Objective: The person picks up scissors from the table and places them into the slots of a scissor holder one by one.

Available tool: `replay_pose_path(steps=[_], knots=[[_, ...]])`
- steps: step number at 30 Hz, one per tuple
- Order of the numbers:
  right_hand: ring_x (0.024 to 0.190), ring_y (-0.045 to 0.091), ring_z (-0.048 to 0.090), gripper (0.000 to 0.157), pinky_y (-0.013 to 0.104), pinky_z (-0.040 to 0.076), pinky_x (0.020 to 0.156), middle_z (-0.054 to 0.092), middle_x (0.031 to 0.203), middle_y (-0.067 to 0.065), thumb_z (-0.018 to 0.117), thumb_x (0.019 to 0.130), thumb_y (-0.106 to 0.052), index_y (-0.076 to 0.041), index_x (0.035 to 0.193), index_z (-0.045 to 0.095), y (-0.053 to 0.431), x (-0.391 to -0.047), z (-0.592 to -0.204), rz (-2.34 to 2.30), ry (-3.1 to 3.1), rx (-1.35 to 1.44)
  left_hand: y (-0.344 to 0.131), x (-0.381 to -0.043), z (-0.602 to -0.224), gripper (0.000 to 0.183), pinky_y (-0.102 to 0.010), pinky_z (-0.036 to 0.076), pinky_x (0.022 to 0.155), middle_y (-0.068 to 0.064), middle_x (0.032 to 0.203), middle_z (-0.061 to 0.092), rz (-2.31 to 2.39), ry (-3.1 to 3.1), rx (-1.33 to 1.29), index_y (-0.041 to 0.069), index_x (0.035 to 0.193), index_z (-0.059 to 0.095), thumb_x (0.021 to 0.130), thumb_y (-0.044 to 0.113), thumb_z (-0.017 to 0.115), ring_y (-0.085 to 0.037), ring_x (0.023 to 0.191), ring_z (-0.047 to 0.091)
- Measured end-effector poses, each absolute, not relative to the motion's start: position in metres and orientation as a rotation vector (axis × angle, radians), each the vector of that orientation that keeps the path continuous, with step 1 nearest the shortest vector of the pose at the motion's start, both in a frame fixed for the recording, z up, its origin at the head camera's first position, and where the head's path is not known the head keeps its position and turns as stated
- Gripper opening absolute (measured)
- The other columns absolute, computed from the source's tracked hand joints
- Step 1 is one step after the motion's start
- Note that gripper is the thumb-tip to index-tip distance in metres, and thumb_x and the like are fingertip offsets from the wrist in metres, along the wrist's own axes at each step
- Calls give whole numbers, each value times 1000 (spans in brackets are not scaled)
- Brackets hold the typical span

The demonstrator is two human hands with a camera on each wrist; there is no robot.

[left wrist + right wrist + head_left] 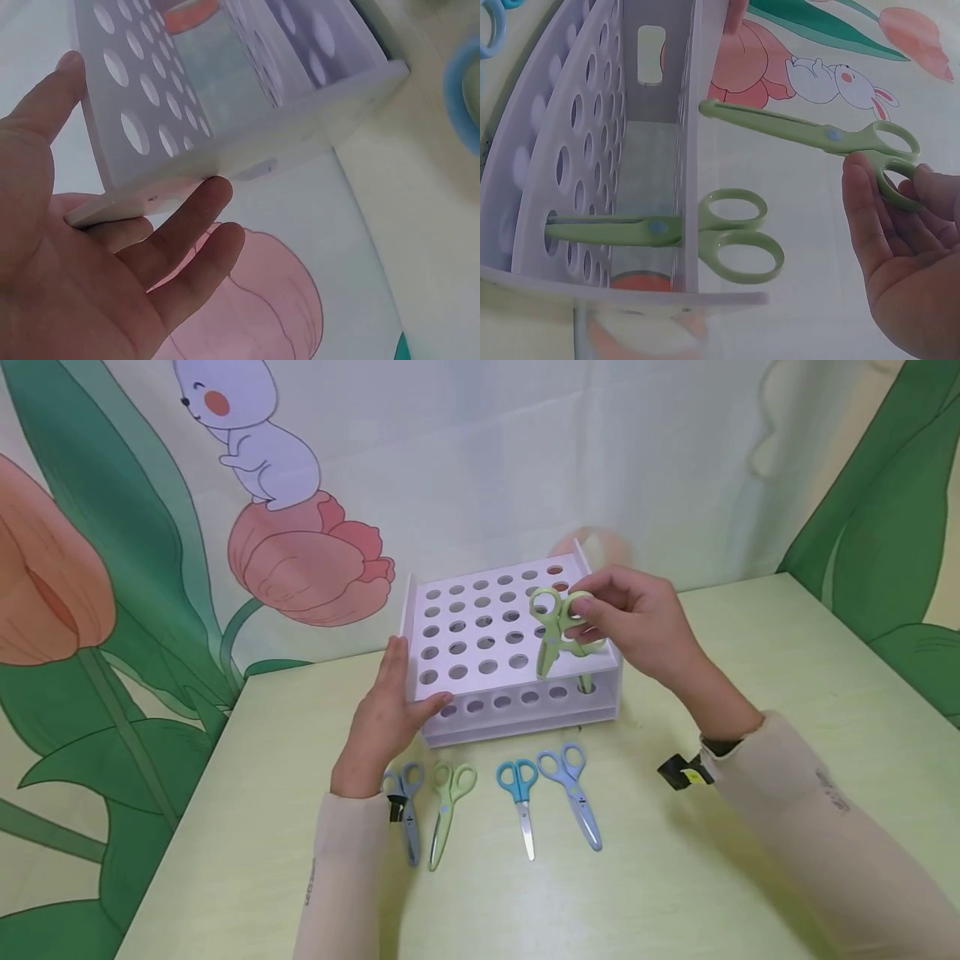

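My right hand [637, 618] pinches one handle loop of green scissors [795, 129], blades pointing down, their tip close over the top panel of a white rack [480, 681] full of round holes. A second pair of green scissors [660, 229] stands in a front corner hole on the rack's right side, blades through both panels, loops above the top. At the rack's left side, my left hand [378, 714] holds the end panel, the thumb over the front edge and the fingers along the outside, as the left wrist view [187, 225] also shows.
On the table [300, 893] in front of the rack lie grey-blue scissors [410, 827], green scissors [444, 814], teal-handled scissors with a metal blade [525, 814] and light blue scissors [577, 797]. Behind stands a curtain [480, 460] printed with tulips and a rabbit.
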State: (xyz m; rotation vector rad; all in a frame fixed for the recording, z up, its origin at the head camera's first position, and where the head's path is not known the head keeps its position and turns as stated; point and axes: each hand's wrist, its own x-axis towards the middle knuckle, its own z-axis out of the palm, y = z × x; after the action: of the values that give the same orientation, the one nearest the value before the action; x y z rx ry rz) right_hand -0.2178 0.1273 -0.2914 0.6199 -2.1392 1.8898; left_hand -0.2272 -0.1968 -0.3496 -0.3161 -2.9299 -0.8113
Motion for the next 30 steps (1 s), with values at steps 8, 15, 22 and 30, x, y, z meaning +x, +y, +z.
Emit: replay_pose_path(steps=[8, 15, 22, 30], knots=[[81, 20, 74, 18, 33, 59, 74, 71, 99, 20, 64, 98, 1, 11, 113, 63, 112, -224, -294, 1886, -2140, 646, -197, -226, -349, 110, -52, 45, 98, -9, 169, 1, -808, -2932, -318, 8, 163, 6, 88, 37, 80, -39, 136, 44], [85, 22, 74, 19, 32, 59, 74, 70, 104, 22, 60, 100, 1, 11, 116, 64, 105, -225, -295, 1867, -2175, 654, -196, -228, -349, 103, -55, 42, 103, -9, 169, 0, -788, -2946, -311, 8, 163, 5, 94, 43, 72, -39, 140, 40], [82, 17, 73, 21, 28, 58, 74, 71, 113, 18, 59, 101, -1, 6, 120, 66, 101, -225, -295, 1743, -2228, 574, -197, -227, -350, 102, -53, 44, 100, -9, 169, 2, -796, -2932, -324, 7, 163, 7, 93, 34, 76, -38, 138, 43], [80, 29, 71, 22, 23, 56, 73, 73, 107, 17, 62, 101, -4, 2, 121, 67, 100, -228, -300, 1514, -2239, 503, -198, -227, -351, 110, -48, 49, 90, -9, 169, 2, -800, -2922, -338, 8, 163, 6, 87, 29, 83, -37, 130, 50]])
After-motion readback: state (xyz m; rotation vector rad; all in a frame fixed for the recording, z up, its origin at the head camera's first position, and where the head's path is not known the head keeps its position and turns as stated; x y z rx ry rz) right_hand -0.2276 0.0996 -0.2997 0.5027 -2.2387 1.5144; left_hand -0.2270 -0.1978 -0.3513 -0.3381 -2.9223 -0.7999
